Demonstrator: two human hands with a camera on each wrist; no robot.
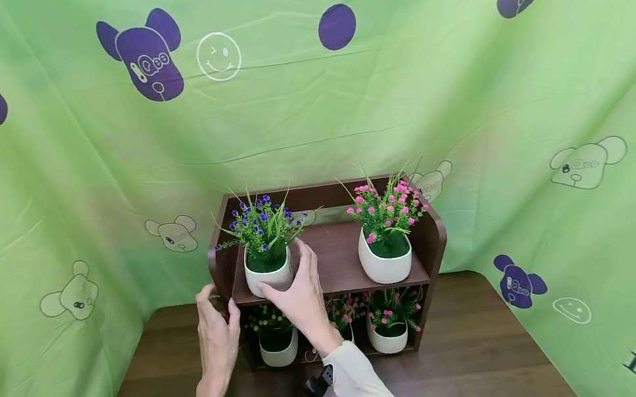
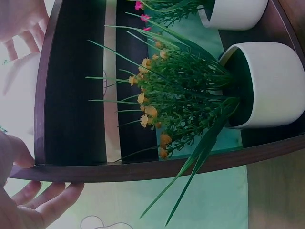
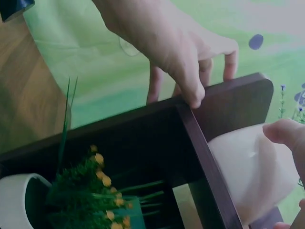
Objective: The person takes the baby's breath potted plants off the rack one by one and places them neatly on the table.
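A two-tier dark brown wooden shelf stands on the table. On its top board at the left sits a white flowerpot with blue-purple flowers and grass blades. My right hand holds this pot, thumb on its front and fingers along its right side. My left hand grips the shelf's left side panel. The right wrist view shows that thumb at the front edge and the fingers outside the panel. A yellow-flowered pot stands in the lower tier at the left.
Another white pot with pink flowers stands on the top board at the right. Below it is a pink-flowered pot, and a further one is partly hidden behind my right wrist. A green printed cloth hangs behind the wooden table.
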